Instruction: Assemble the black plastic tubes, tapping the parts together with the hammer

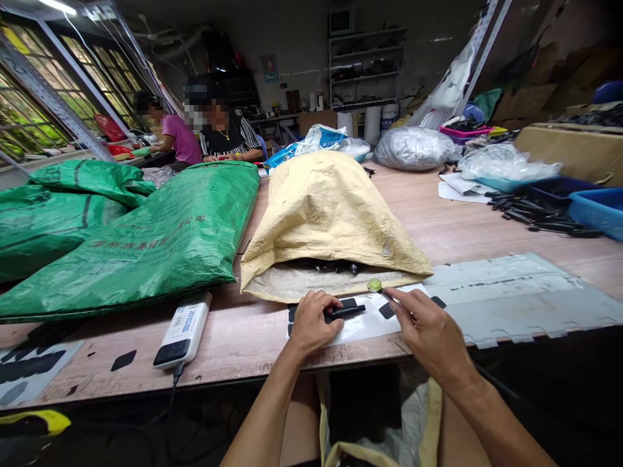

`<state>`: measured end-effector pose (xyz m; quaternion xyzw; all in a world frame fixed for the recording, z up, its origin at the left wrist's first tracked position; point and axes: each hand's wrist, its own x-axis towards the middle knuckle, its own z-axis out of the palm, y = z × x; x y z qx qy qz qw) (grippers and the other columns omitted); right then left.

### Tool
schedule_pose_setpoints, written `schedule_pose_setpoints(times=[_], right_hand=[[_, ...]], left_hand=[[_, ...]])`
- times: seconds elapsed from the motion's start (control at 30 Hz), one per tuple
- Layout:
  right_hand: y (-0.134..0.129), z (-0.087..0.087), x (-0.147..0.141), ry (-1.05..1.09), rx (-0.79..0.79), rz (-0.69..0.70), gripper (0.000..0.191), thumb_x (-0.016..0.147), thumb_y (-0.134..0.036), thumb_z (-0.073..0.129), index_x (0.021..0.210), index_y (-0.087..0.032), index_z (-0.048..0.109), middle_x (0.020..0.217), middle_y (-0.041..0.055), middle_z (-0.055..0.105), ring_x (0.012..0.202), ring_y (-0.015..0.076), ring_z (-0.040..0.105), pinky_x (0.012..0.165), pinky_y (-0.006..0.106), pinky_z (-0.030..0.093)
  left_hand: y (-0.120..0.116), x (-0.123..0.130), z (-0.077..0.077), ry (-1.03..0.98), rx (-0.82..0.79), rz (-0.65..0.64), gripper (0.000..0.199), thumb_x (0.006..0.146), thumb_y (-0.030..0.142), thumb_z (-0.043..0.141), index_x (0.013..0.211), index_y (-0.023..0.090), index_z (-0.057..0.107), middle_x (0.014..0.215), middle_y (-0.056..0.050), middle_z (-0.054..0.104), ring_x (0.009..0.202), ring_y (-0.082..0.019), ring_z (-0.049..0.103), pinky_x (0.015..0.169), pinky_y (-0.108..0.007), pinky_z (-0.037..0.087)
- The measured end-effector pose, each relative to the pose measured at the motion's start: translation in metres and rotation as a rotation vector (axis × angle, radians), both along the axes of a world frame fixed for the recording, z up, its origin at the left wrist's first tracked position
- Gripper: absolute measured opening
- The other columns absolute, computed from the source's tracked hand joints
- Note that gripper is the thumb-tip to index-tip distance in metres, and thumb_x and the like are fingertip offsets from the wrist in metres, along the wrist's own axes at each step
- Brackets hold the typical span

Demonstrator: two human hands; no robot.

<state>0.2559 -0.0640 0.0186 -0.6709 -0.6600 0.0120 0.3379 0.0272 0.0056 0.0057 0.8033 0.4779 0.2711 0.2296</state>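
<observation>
My left hand [314, 324] is closed on a slim black tube-like part [348, 312] that points right, low over the table. In my right hand [431, 334] is a thin dark stick-like tool with a round yellow-green end [374, 285]; its exact kind cannot be made out. Beneath both hands lies a white sheet [363, 329] bearing several black rounded patches [387, 311]. Just beyond them, a yellow woven sack [326, 214] lies with its mouth towards me, and dark pieces [335, 266] show inside.
Green woven sacks [160, 227] lie at left, beside a white power bank [183, 331] with a cable. A grey translucent sheet [525, 298] is at right, before black parts [545, 214] and a blue bin [598, 211]. Below the edge hangs an open sack [433, 415]. Two people sit beyond.
</observation>
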Motion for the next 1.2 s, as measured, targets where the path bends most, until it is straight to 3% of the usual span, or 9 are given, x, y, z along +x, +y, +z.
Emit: schedule_pose_setpoints(times=[0.13,0.3,0.43,0.63,0.8,1.0,1.13,1.2], right_hand=[[0.015,-0.006,0.03,-0.123,-0.008,-0.141,0.028,0.096,-0.03,0.054,0.121,-0.033,0.067,0.105,-0.0004,0.069,0.09,0.0179,0.065,0.07,0.029,0.044],[0.029,-0.027,0.052,-0.281,0.051,-0.138,0.025,0.094,-0.026,0.055,0.113,-0.025,0.072,0.093,0.0047,0.067,0.086,0.0209,0.058,0.074,0.033,0.041],[0.031,-0.037,0.054,-0.306,0.081,-0.149,0.025,0.094,-0.027,0.054,0.114,-0.025,0.071,0.092,0.0052,0.065,0.085,0.0212,0.054,0.074,0.033,0.038],[0.029,-0.038,0.051,-0.327,0.07,-0.174,0.026,0.095,-0.028,0.054,0.116,-0.027,0.069,0.091,0.0043,0.064,0.084,0.0209,0.052,0.071,0.032,0.034],[0.029,-0.038,0.052,-0.346,0.069,-0.182,0.026,0.095,-0.029,0.054,0.117,-0.026,0.068,0.092,0.0042,0.064,0.084,0.0211,0.052,0.071,0.032,0.033],[0.028,-0.037,0.051,-0.358,0.066,-0.183,0.026,0.095,-0.03,0.053,0.117,-0.026,0.068,0.094,0.0047,0.064,0.085,0.0216,0.051,0.071,0.033,0.033],[0.028,-0.037,0.051,-0.358,0.069,-0.174,0.027,0.095,-0.03,0.052,0.116,-0.025,0.068,0.093,0.0059,0.064,0.085,0.0219,0.051,0.072,0.034,0.032],[0.028,-0.037,0.051,-0.355,0.072,-0.176,0.027,0.095,-0.03,0.051,0.116,-0.025,0.068,0.093,0.0062,0.064,0.084,0.0219,0.05,0.071,0.034,0.032]], left_hand=[[0.001,-0.001,0.001,-0.012,-0.031,-0.006,0.018,0.073,0.02,0.07,0.09,0.023,0.072,0.082,-0.001,0.065,0.086,-0.021,0.054,0.081,-0.035,0.041],[0.001,-0.001,0.002,-0.035,-0.057,-0.005,0.015,0.075,0.023,0.073,0.091,0.023,0.074,0.081,-0.001,0.066,0.086,-0.022,0.054,0.08,-0.034,0.041],[0.001,-0.002,0.002,-0.038,-0.055,-0.008,0.014,0.078,0.025,0.073,0.092,0.023,0.075,0.081,-0.002,0.066,0.084,-0.022,0.054,0.079,-0.034,0.041],[0.001,-0.004,0.001,-0.054,-0.05,-0.028,0.012,0.086,0.03,0.066,0.093,0.023,0.074,0.085,-0.003,0.067,0.088,-0.022,0.055,0.081,-0.034,0.04],[0.0,-0.004,0.004,-0.072,-0.039,-0.038,0.036,0.1,0.039,0.047,0.077,0.021,0.068,0.08,-0.003,0.064,0.084,-0.02,0.054,0.08,-0.033,0.038],[-0.001,-0.004,0.004,-0.202,-0.085,-0.006,0.018,0.089,0.036,0.063,0.086,0.02,0.071,0.08,-0.002,0.065,0.079,-0.018,0.055,0.074,-0.03,0.041],[-0.001,-0.007,-0.003,-0.411,-0.232,0.038,0.019,0.083,0.034,0.068,0.094,0.019,0.069,0.071,0.001,0.062,0.063,-0.012,0.053,0.061,-0.025,0.042],[-0.002,-0.008,-0.004,-0.545,-0.331,0.036,0.023,0.083,0.035,0.07,0.098,0.018,0.067,0.079,-0.001,0.068,0.064,-0.011,0.059,0.059,-0.023,0.046]])
